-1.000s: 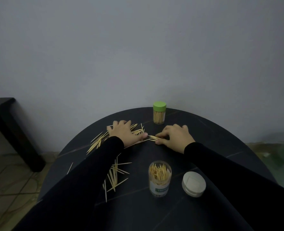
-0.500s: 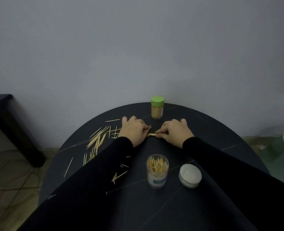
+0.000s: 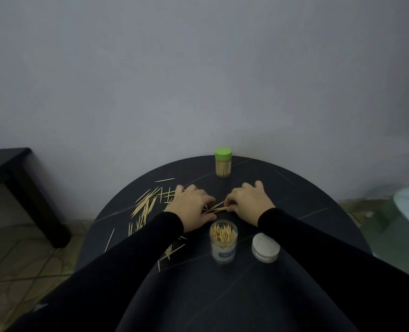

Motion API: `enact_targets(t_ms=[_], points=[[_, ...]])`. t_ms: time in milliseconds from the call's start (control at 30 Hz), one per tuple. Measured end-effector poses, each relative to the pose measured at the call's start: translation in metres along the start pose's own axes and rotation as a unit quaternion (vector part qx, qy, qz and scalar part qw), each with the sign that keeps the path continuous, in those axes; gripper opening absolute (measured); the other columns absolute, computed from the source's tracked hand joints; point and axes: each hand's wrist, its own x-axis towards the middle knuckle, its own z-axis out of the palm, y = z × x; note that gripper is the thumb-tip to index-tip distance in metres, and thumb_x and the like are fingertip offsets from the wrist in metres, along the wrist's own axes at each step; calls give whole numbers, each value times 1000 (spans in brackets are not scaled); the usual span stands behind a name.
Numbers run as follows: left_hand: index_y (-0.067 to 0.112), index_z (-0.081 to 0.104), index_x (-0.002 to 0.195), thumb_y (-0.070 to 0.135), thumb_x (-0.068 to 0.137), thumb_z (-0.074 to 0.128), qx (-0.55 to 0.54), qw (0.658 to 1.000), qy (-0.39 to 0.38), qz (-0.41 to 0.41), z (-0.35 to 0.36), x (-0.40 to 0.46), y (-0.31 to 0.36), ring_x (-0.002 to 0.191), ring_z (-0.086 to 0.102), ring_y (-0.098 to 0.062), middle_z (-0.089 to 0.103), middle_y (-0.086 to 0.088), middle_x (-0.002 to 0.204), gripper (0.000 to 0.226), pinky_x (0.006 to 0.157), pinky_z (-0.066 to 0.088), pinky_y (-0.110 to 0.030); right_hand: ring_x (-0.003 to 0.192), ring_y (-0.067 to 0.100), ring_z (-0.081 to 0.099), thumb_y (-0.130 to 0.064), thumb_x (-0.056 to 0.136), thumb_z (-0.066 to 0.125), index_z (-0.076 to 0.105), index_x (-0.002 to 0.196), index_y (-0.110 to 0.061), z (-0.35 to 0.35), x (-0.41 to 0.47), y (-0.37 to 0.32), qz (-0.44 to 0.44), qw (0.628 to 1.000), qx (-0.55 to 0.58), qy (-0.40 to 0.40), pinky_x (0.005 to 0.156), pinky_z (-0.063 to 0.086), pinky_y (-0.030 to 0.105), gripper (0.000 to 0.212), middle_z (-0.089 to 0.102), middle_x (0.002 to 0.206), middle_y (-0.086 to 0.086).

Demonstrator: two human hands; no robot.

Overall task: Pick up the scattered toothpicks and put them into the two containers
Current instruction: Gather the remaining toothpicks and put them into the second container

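A: From the head view, both hands meet mid-tabletop. The left hand (image 3: pixel 192 207) lies over the toothpicks (image 3: pixel 148 207) with fingers curled; the right hand (image 3: pixel 248 204) pinches a small bundle (image 3: pixel 216 208) between them.

B: Square the ends before lifting, I'd say, then tip them into the open container (image 3: pixel 223 240) near the front edge. The green-lidded container (image 3: pixel 223 162) at the far edge is capped.

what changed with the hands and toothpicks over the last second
Both hands drew nearer the open container. The left hand left the scattered toothpicks. The right hand pinches a small bunch of toothpicks. The green-lidded container and white lid stayed put.
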Motion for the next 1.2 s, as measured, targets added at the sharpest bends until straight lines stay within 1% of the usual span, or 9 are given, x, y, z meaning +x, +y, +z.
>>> enact_targets(t_ms=[67,133,333,533,667,767,900,1000,1200], points=[[29,41,140,53,94,43,12,1000,8,-19,3,-4,6,127,35,-18,45,5,138,53,107,22,-44,114,20,45,-37,98,48,62,120,-34,-1,-2,-2,-6,999,-31,-7,98,24,45,26,60,122,-7],[28,43,140,51,96,40,31,999,8,-27,7,-5,13,127,34,-20,44,3,137,50,108,23,-46,113,20,45,-37,98,48,63,120,-35,-4,-5,-4,-5,999,-49,-9,99,24,46,27,61,119,-7],[31,59,123,40,97,44,20,998,23,-57,4,-2,30,118,42,-21,55,3,126,31,105,25,-47,114,23,49,-34,99,46,62,116,-28,-3,-10,-8,4,995,-97,-4,105,22,51,24,61,118,-1],[29,59,117,39,98,44,0,995,45,-90,8,-5,31,115,45,-20,60,2,119,27,103,29,-44,114,23,49,-31,100,44,58,116,-24,1,-12,-5,2,993,-116,-7,105,23,51,22,59,118,1],[27,60,121,38,99,43,27,996,33,-78,9,-5,31,114,45,-21,61,1,118,30,101,30,-43,114,21,49,-31,98,48,59,114,-26,-5,-13,1,10,996,-92,0,106,23,50,20,58,117,-1],[26,62,117,38,98,44,52,995,31,-77,6,-2,33,112,46,-21,62,1,115,29,100,31,-43,112,19,49,-30,98,48,59,113,-27,-8,-14,2,18,997,-68,13,106,23,48,18,58,115,-3],[19,60,117,37,97,46,50,993,7,-104,5,3,34,118,46,-24,60,-3,119,30,102,32,-45,112,20,49,-31,98,47,57,112,-27,-6,-15,0,24,998,-54,-7,106,22,49,18,59,115,-3],[14,57,119,35,98,45,57,992,-14,-108,8,5,32,117,47,-25,59,-7,122,32,98,38,-43,112,21,49,-33,99,46,58,110,-26,-4,-16,-2,22,998,-54,-17,106,22,50,19,60,114,-2],[13,54,118,31,98,46,62,996,28,-59,13,0,31,107,49,-22,60,-6,114,28,92,42,-35,112,20,50,-36,98,47,58,110,-26,-5,-16,-7,23,998,-49,-19,107,21,50,20,60,114,-2]])
